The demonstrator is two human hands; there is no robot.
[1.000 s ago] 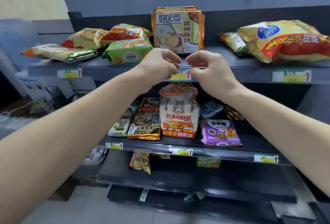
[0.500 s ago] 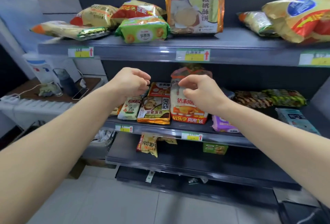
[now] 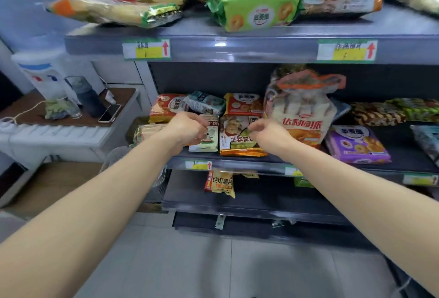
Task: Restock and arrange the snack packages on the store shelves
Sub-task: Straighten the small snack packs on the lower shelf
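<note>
Both my hands reach to the front of the middle shelf (image 3: 237,165). My left hand (image 3: 187,129) has its fingers curled and hovers in front of a small white-and-green snack pack (image 3: 209,143). Just right of it lies a gold walnut-cookie pack (image 3: 234,136), and my right hand (image 3: 266,134) is at that pack's right edge, fingers curled, with nothing visibly held. A tall pale bag with an orange top (image 3: 301,112) stands behind my right hand. A purple pack (image 3: 356,143) lies further right.
The top shelf (image 3: 237,47) holds a green pack (image 3: 251,8) and several larger bags. A yellow chips bag (image 3: 221,182) hangs at the lower shelf. On the left a side table carries a water dispenser (image 3: 40,77), a bottle (image 3: 88,98) and a phone (image 3: 109,113).
Both hands dropped from the top shelf's edge to the middle shelf. My view moved closer and lower. The hands stayed curled and took hold of nothing.
</note>
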